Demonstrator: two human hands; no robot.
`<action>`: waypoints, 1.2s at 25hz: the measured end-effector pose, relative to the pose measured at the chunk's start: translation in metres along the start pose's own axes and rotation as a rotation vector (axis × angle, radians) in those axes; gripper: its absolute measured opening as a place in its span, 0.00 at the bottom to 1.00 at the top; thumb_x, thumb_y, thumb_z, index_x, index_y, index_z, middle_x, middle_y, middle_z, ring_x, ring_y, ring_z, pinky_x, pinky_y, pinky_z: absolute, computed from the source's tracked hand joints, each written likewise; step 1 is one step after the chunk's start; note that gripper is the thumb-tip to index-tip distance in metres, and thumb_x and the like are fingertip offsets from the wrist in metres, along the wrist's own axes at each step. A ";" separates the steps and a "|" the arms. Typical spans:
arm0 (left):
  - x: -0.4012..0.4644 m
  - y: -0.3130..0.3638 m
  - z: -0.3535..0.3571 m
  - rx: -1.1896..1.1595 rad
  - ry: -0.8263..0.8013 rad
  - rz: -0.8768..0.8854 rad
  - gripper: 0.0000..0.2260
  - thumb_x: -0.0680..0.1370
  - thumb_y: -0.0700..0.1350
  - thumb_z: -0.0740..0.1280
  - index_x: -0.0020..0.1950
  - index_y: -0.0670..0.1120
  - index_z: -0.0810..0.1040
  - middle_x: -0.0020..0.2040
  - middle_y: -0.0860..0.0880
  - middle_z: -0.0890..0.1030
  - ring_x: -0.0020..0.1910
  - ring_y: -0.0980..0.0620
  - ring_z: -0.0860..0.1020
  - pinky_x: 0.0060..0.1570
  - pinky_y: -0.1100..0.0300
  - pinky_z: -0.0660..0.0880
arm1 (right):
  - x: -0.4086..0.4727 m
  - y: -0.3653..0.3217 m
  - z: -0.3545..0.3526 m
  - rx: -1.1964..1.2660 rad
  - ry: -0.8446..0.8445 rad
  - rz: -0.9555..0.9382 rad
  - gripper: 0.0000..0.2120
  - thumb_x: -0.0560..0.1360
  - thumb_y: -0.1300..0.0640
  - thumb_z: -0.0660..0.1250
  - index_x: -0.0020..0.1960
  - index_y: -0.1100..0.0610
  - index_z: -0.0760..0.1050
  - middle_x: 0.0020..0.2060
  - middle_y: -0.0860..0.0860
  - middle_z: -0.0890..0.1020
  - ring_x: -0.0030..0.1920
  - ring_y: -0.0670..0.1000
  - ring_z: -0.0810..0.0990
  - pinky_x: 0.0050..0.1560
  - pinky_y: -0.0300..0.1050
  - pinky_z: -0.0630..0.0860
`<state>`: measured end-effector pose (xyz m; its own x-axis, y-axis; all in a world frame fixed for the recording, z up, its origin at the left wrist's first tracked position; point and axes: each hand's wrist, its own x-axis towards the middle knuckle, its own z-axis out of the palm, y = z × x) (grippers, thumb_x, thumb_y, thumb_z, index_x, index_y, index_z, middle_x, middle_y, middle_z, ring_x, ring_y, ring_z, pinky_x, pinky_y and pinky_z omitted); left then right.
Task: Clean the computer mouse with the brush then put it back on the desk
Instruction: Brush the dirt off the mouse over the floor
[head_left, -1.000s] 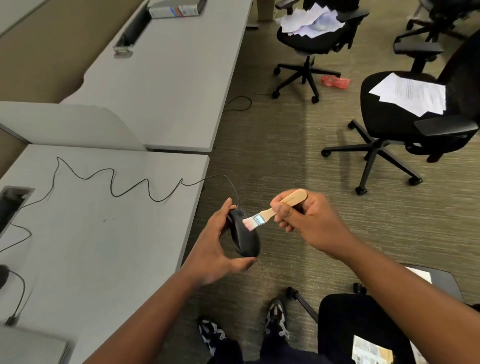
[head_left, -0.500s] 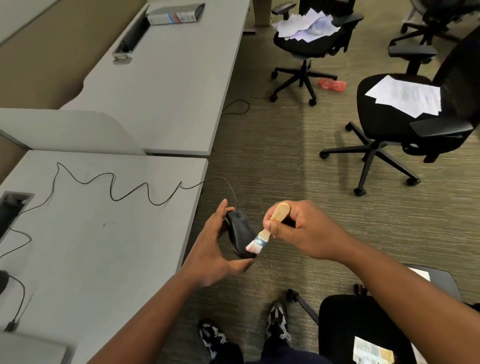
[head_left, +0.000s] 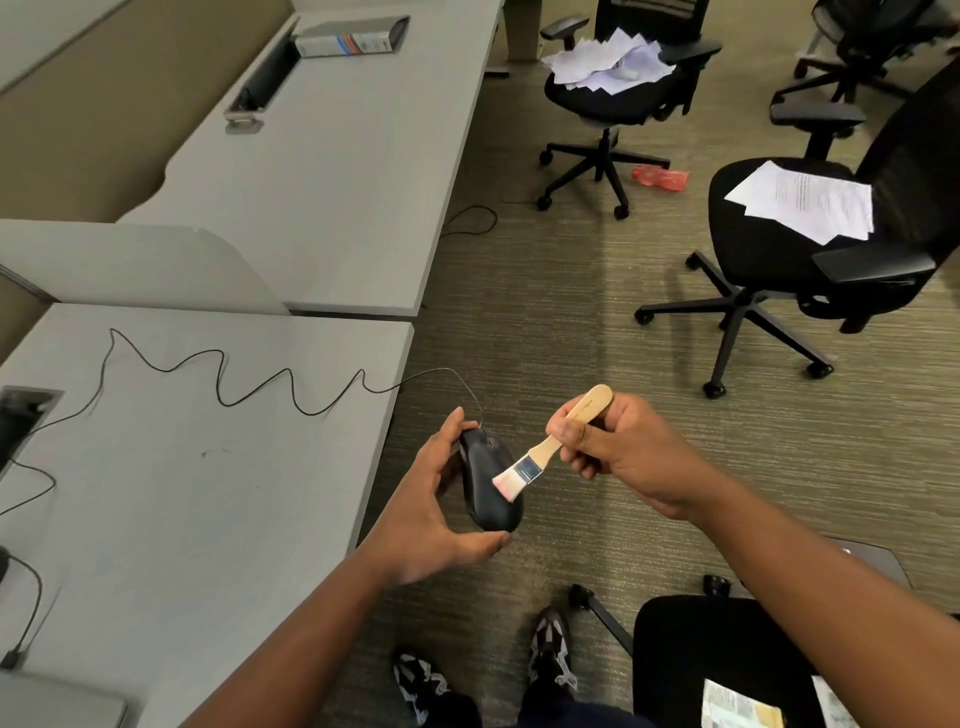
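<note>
My left hand (head_left: 426, 514) holds a black wired computer mouse (head_left: 488, 488) in the air, just off the right edge of the grey desk (head_left: 208, 493). Thumb and fingers wrap its left side and bottom. My right hand (head_left: 628, 452) grips the wooden handle of a small paintbrush (head_left: 550, 441). The brush's pale bristles rest on the mouse's right side. A thin black cable (head_left: 260, 384) snakes from the mouse across the desk to the left.
A second grey desk (head_left: 332, 171) lies beyond a low divider, with a box (head_left: 353, 39) at its far end. Black office chairs (head_left: 810, 249) with papers stand on the carpet to the right. A red bottle (head_left: 660, 179) lies on the floor. My shoes (head_left: 550, 660) show below.
The brush swept down the mouse from its upper part toward the lower right side, then lifted back a little. My left hand kept hold of the mouse in nearly the same spot.
</note>
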<state>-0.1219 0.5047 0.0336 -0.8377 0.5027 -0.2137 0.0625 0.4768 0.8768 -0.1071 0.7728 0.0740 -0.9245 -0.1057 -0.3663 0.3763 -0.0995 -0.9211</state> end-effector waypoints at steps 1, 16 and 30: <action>0.000 0.001 0.000 0.002 -0.006 0.003 0.59 0.64 0.49 0.86 0.85 0.59 0.51 0.79 0.60 0.65 0.78 0.60 0.67 0.78 0.51 0.67 | 0.001 0.002 0.001 0.006 0.008 0.004 0.02 0.79 0.60 0.71 0.48 0.57 0.82 0.35 0.54 0.84 0.35 0.48 0.79 0.37 0.41 0.77; -0.002 0.003 0.003 0.019 -0.015 0.076 0.57 0.65 0.46 0.86 0.84 0.55 0.53 0.76 0.62 0.62 0.77 0.59 0.66 0.75 0.58 0.70 | 0.004 0.023 0.023 -0.040 0.171 0.018 0.09 0.83 0.52 0.65 0.61 0.48 0.81 0.51 0.53 0.88 0.52 0.56 0.88 0.51 0.49 0.85; -0.003 0.001 -0.001 0.093 -0.060 0.099 0.54 0.64 0.51 0.85 0.83 0.52 0.58 0.75 0.60 0.62 0.75 0.61 0.66 0.73 0.64 0.69 | -0.016 0.030 0.058 0.170 0.270 -0.028 0.11 0.83 0.53 0.63 0.63 0.50 0.79 0.55 0.53 0.85 0.51 0.50 0.88 0.46 0.45 0.84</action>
<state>-0.1200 0.5031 0.0350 -0.7909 0.5918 -0.1558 0.1960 0.4861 0.8516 -0.0778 0.7138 0.0596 -0.9090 0.1631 -0.3836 0.3342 -0.2647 -0.9045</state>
